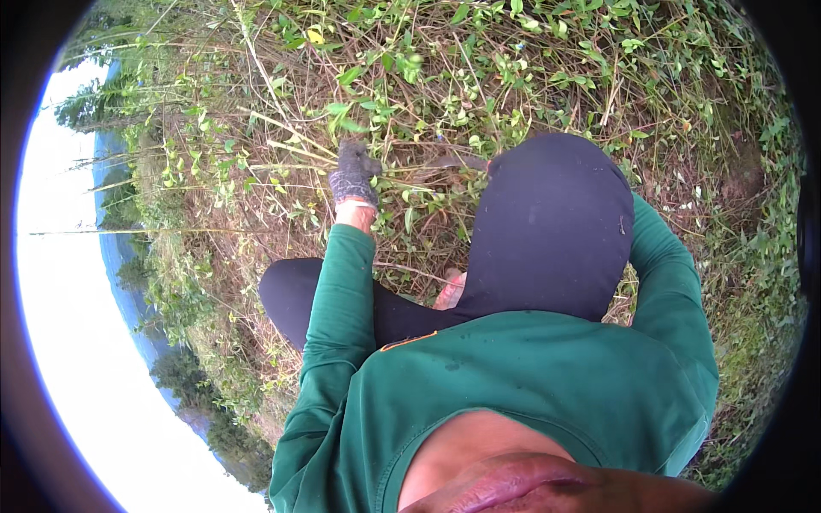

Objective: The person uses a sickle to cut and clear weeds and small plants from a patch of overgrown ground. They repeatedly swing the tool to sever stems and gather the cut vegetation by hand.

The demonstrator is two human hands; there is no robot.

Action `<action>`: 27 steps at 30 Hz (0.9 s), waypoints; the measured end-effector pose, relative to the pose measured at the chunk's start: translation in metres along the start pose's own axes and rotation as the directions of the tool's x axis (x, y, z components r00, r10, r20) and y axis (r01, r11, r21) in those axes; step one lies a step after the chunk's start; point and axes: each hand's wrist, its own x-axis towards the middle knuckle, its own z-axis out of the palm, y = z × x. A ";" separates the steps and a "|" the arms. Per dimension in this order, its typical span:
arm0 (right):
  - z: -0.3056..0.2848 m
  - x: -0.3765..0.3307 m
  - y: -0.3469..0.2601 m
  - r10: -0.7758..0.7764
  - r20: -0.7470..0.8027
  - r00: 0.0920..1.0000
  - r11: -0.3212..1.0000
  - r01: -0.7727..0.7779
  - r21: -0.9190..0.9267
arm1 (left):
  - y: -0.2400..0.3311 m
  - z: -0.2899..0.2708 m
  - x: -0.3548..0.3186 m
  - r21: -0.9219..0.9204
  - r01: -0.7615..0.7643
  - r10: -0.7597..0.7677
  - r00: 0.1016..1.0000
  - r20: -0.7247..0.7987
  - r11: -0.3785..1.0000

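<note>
Left hand (353, 175) in a grey knit glove has its grip closed round a bunch of thin green stems (282, 150) out on the weedy slope; right hand is hidden behind the raised dark knee (552, 227), so can't tell its grip.

Soft overcast daylight, sky (68, 325) blown out at left, fisheye edges bent and dark
</note>
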 end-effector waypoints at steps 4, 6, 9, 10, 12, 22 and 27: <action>0.002 0.025 -0.005 0.000 -0.035 0.999 1.000 -0.001 -0.006 | -0.006 0.034 -0.025 0.209 -0.258 0.211 0.952 0.222 0.943; 0.010 0.041 -0.012 -0.010 -0.022 1.000 1.000 0.009 -0.015 | -0.030 0.044 -0.021 0.026 -0.225 0.210 0.940 0.268 0.974; 0.010 0.043 -0.011 -0.010 -0.031 0.999 1.000 0.010 -0.014 | -0.007 0.028 -0.020 0.279 -0.321 0.232 0.922 0.308 0.905; 0.007 0.036 -0.010 -0.009 -0.028 1.000 1.000 0.008 -0.017 | -0.001 0.003 -0.008 0.188 -0.212 0.169 0.961 0.220 0.959; 0.001 0.018 -0.010 -0.013 -0.029 0.999 1.000 0.013 -0.008 | 0.009 -0.065 0.031 -0.008 -0.005 0.005 0.998 0.063 1.000; 0.016 0.060 -0.027 -0.013 -0.038 0.999 1.000 0.013 0.008 | 0.012 0.003 -0.037 0.020 -0.158 0.152 0.971 0.187 0.987; 0.001 0.026 -0.014 0.007 -0.066 0.998 1.000 -0.005 0.027 | 0.062 -0.049 -0.038 -0.181 -0.246 0.272 0.953 0.133 0.952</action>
